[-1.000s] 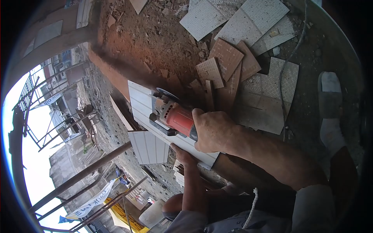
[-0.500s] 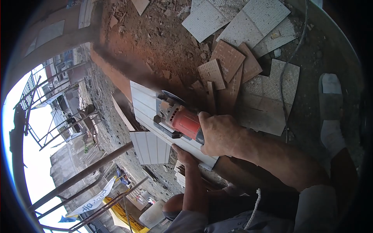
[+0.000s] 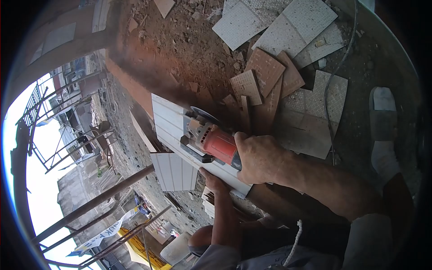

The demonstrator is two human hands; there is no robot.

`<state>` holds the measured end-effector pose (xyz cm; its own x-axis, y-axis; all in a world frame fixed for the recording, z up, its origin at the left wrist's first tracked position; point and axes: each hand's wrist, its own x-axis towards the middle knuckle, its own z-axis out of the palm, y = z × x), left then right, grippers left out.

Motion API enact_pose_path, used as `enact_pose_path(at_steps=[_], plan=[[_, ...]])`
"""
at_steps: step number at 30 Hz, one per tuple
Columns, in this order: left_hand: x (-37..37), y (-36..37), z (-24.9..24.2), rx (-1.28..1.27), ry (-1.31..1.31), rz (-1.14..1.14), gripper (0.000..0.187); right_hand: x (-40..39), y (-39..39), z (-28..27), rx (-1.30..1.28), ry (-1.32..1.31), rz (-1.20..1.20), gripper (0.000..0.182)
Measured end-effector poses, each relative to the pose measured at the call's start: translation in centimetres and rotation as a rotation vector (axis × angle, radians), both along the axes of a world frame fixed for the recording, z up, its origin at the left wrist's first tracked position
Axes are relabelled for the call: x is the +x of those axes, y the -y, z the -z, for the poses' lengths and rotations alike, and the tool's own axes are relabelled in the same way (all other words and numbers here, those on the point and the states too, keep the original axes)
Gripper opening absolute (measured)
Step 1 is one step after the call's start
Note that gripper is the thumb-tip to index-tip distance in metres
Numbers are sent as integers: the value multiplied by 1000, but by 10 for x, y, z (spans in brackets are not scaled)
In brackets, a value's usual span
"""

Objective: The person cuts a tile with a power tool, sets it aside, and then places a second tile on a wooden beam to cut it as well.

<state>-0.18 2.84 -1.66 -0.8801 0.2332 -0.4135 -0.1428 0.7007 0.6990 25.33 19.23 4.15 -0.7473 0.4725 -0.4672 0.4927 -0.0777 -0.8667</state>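
My right hand (image 3: 262, 158) is wrapped round the rear body of a red angle grinder (image 3: 219, 143). The grinder's disc (image 3: 204, 114) meets the far long edge of a white striped tile (image 3: 167, 118), and dust hangs around that edge. On the tile's near edge, my left hand (image 3: 214, 182) grips with the thumb showing; its other fingers are hidden beneath. A second striped tile (image 3: 174, 171) lies just below and left of the first.
Broken brown tiles (image 3: 266, 72) and pale textured tiles (image 3: 310, 22) lie across the dirt. A cable (image 3: 330, 99) runs down the right side. A foot in a sandal (image 3: 383, 112) stands at far right. Metal poles (image 3: 96, 200) cross the lower left.
The grinder and my right hand have shifted slightly right and down along the tile's edge. The dust cloud has spread to the upper left. My left hand keeps its place.
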Motion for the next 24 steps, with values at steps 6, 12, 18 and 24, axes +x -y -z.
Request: enact_pose_path(at_steps=[6, 12, 18, 24], plan=[[-4, 1, 2, 4, 54, -23, 86, 3, 2, 0, -2, 2, -4, 72], [-6, 4, 2, -3, 57, -21, 86, 7, 4, 0, 24, -9, -7, 72], [-6, 4, 2, -13, 56, -10, 86, 11, 5, -1, 24, -12, -13, 73], [-14, 9, 8, -8, 51, -17, 86, 11, 11, 3, 45, -20, 12, 69]])
